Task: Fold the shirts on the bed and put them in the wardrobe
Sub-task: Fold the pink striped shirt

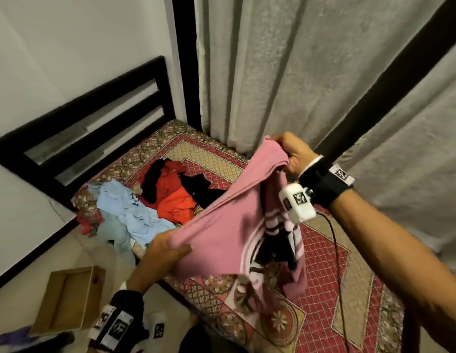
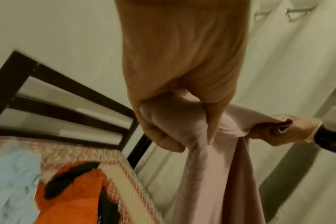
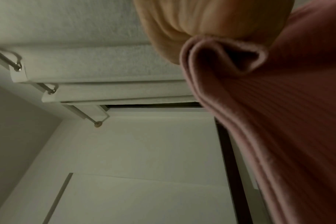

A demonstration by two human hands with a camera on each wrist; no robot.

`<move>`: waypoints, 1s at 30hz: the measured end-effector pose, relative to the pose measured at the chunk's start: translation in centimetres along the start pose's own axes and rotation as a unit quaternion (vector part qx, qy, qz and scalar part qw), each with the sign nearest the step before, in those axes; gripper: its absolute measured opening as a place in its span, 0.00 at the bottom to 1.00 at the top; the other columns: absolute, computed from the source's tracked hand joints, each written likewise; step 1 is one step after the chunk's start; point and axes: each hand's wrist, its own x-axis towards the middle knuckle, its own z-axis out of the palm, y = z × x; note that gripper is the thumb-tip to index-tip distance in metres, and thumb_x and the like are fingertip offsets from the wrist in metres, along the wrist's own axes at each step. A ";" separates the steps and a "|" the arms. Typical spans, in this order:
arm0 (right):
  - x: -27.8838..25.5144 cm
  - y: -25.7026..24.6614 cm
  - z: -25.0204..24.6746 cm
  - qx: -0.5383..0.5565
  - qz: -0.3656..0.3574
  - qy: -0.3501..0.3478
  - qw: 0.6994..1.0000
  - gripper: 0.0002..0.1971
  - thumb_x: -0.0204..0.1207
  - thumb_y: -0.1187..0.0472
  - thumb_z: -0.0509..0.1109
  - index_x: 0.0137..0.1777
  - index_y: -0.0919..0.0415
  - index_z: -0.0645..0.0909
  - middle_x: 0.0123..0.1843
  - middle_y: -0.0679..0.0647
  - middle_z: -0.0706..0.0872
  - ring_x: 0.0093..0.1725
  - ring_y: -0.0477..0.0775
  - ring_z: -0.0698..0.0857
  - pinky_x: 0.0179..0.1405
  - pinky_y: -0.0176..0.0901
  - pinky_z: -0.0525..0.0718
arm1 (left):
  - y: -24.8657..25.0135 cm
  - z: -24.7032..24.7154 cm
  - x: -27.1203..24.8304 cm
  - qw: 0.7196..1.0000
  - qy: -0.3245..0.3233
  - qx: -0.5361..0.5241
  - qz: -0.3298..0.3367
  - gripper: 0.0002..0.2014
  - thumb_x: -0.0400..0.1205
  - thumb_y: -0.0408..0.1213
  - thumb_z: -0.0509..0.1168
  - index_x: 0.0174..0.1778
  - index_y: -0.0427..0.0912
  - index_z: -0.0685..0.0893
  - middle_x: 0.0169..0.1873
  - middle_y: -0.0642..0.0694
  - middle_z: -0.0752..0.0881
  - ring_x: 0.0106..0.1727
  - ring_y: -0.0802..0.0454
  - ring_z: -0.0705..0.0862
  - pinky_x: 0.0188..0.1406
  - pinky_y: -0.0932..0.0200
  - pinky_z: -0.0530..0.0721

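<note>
A pink shirt (image 1: 222, 230) with black and white striped trim hangs stretched in the air over the bed (image 1: 323, 271). My left hand (image 1: 168, 247) grips one bunched end of it at the lower left; the left wrist view shows that left hand (image 2: 175, 131) with cloth squeezed in its fist. My right hand (image 1: 290, 154) grips the other end, higher and to the right, and in the right wrist view the pink shirt (image 3: 269, 121) fills the right side under that right hand (image 3: 201, 30). A light blue shirt (image 1: 127, 210), an orange shirt (image 1: 173, 197) and black clothes (image 1: 196, 189) lie crumpled near the headboard.
The bed has a red patterned cover and a black headboard (image 1: 81, 138) against a white wall. Pale curtains (image 1: 298, 72) hang behind the bed. An open cardboard box (image 1: 69, 299) sits on the floor at the left. A black cable (image 1: 336, 250) trails over the cover.
</note>
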 end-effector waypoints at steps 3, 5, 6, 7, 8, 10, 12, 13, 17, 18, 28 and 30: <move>2.4 -5.2 6.3 -0.022 -0.045 -0.010 0.999 0.10 0.84 0.68 0.63 0.41 0.68 0.81 0.27 0.59 0.86 0.25 0.55 0.87 0.30 0.45 0.89 | 2.8 -8.3 2.7 0.991 0.118 -0.030 0.050 0.13 0.76 0.32 0.81 0.45 0.54 0.86 0.44 0.53 0.88 0.46 0.52 0.86 0.40 0.67 0.81; 2.6 -8.9 10.0 -0.028 -0.083 -0.027 0.996 0.09 0.82 0.68 0.65 0.42 0.66 0.83 0.28 0.58 0.87 0.26 0.54 0.87 0.30 0.42 0.89 | 5.8 -13.9 3.3 0.979 0.174 -0.073 0.083 0.12 0.70 0.35 0.83 0.43 0.48 0.87 0.39 0.48 0.89 0.39 0.49 0.85 0.36 0.57 0.82; 2.3 -10.4 11.4 -0.030 -0.099 -0.035 0.994 0.09 0.83 0.67 0.64 0.41 0.65 0.83 0.27 0.57 0.87 0.25 0.53 0.87 0.26 0.40 0.87 | 7.7 -16.1 2.9 0.971 0.191 -0.097 0.107 0.12 0.69 0.34 0.83 0.42 0.46 0.87 0.38 0.47 0.89 0.37 0.47 0.85 0.36 0.55 0.81; 1.7 -12.1 12.8 -0.030 -0.120 -0.044 0.991 0.11 0.84 0.67 0.63 0.41 0.65 0.82 0.26 0.56 0.87 0.23 0.52 0.87 0.22 0.38 0.84 | 9.3 -18.3 2.4 0.962 0.201 -0.126 0.132 0.13 0.70 0.30 0.83 0.43 0.46 0.88 0.38 0.48 0.89 0.37 0.47 0.85 0.39 0.54 0.82; 1.3 -13.5 13.4 -0.030 -0.135 -0.055 0.989 0.12 0.85 0.66 0.62 0.41 0.64 0.81 0.25 0.55 0.87 0.21 0.51 0.86 0.18 0.36 0.81 | 11.0 -19.8 2.0 0.954 0.205 -0.149 0.160 0.13 0.72 0.25 0.81 0.44 0.45 0.88 0.39 0.48 0.90 0.39 0.49 0.86 0.42 0.53 0.82; 0.4 -15.9 14.4 -0.023 -0.162 -0.069 0.984 0.11 0.86 0.64 0.61 0.43 0.62 0.81 0.24 0.54 0.86 0.19 0.50 0.85 0.13 0.34 0.76 | 14.2 -22.0 0.6 0.940 0.204 -0.181 0.205 0.14 0.72 0.22 0.78 0.46 0.44 0.89 0.41 0.49 0.91 0.41 0.52 0.86 0.46 0.55 0.83; 0.3 -17.4 13.9 -0.028 -0.183 -0.076 0.980 0.08 0.84 0.60 0.64 0.44 0.60 0.82 0.25 0.51 0.86 0.19 0.50 0.84 0.12 0.33 0.72 | 16.9 -22.2 -0.9 0.931 0.176 -0.218 0.233 0.14 0.70 0.25 0.78 0.48 0.44 0.89 0.41 0.49 0.91 0.40 0.52 0.87 0.42 0.59 0.86; 0.6 -17.7 13.1 -0.034 -0.187 -0.081 0.978 0.07 0.81 0.57 0.67 0.45 0.58 0.83 0.28 0.51 0.87 0.22 0.51 0.85 0.14 0.35 0.72 | 17.8 -21.7 -1.5 0.930 0.155 -0.233 0.240 0.14 0.69 0.27 0.78 0.49 0.43 0.89 0.42 0.47 0.92 0.40 0.51 0.88 0.41 0.60 0.87; 3.0 -15.6 7.9 -0.047 -0.160 -0.069 0.984 0.08 0.70 0.54 0.73 0.44 0.56 0.89 0.41 0.53 0.91 0.42 0.58 0.87 0.38 0.48 0.76 | 18.7 -15.4 -2.2 0.943 0.032 -0.244 0.225 0.20 0.70 0.30 0.79 0.58 0.41 0.88 0.49 0.40 0.92 0.45 0.44 0.89 0.41 0.55 0.89; 3.7 -14.3 6.4 -0.050 -0.148 -0.057 0.986 0.07 0.73 0.56 0.73 0.45 0.58 0.89 0.42 0.54 0.92 0.43 0.58 0.88 0.43 0.50 0.82 | 18.3 -13.1 -1.9 0.947 0.016 -0.240 0.214 0.19 0.70 0.32 0.79 0.56 0.46 0.90 0.47 0.43 0.93 0.43 0.47 0.89 0.38 0.59 0.89; 16.5 13.0 -21.9 -0.164 0.042 0.110 0.979 0.10 0.71 0.54 0.80 0.42 0.60 0.86 0.28 0.53 0.88 0.25 0.53 0.85 0.38 0.48 0.89 | 4.7 23.9 -0.3 0.982 -0.137 -0.115 0.067 0.11 0.84 0.39 0.74 0.46 0.63 0.85 0.32 0.71 0.87 0.33 0.71 0.84 0.35 0.72 0.79; 18.4 20.5 -29.3 -0.233 0.065 0.126 0.962 0.15 0.69 0.49 0.80 0.33 0.52 0.77 0.19 0.46 0.78 0.21 0.48 0.74 0.23 0.39 0.72 | -0.1 33.2 -1.0 0.979 -0.180 -0.090 0.030 0.02 0.84 0.48 0.71 0.48 0.61 0.85 0.35 0.67 0.87 0.36 0.67 0.84 0.41 0.60 0.84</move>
